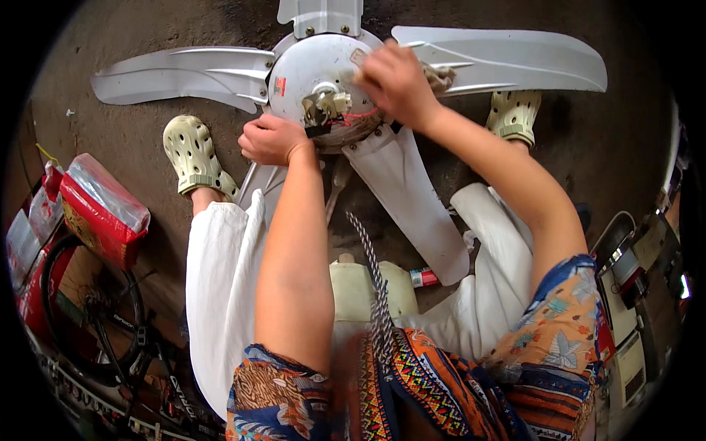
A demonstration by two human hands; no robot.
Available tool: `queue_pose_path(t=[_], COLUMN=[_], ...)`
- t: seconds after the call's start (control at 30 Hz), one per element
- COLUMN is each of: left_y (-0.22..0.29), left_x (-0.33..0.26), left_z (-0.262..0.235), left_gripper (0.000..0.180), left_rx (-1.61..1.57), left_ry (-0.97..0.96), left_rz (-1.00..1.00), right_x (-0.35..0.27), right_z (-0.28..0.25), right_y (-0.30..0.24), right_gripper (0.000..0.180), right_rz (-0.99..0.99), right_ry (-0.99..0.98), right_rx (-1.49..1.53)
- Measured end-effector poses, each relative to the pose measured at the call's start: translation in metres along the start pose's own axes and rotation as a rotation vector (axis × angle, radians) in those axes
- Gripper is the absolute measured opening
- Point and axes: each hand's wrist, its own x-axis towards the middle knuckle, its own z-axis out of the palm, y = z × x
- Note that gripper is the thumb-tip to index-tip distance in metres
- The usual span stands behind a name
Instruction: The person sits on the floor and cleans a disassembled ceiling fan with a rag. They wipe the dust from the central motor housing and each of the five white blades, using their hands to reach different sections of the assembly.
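Observation:
A white ceiling fan (pixel 300 62) lies on the floor in front of me, its several blades spread out round a round motor housing. On the housing are a metal bracket, a pale connector and red and black wires (pixel 354 117). My left hand (pixel 273 140) is closed at the housing's lower left rim, by the root of a blade; its fingertips are partly hidden. My right hand (pixel 397 82), slightly blurred, is closed over the housing's right side. A crumpled grey-brown rag (pixel 440 79) sticks out from under it beside the right blade.
My feet in pale clogs (pixel 193 158) stand either side of the fan. A screwdriver-like tool (pixel 338 180) lies between the lower blades. A red-capped can (pixel 424 278) lies near my seat. At left are a bicycle (pixel 95 316) and a red bag (pixel 103 213); assorted items crowd the right.

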Motion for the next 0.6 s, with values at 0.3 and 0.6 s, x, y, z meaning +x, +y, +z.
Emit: queue_pose_path(t=[0.3, 0.6], left_y=[0.001, -0.004], left_x=[-0.001, 0.000], left_z=[-0.001, 0.000], left_gripper=[0.022, 0.022], left_rx=[0.000, 0.001], left_ry=[0.020, 0.013], left_rz=[0.018, 0.020], right_x=[0.039, -0.014], right_z=[0.011, -0.007], right_y=[0.011, -0.012], right_gripper=[0.018, 0.015], right_rz=[0.056, -0.076], right_ry=[0.115, -0.082], right_rx=[-0.048, 0.006])
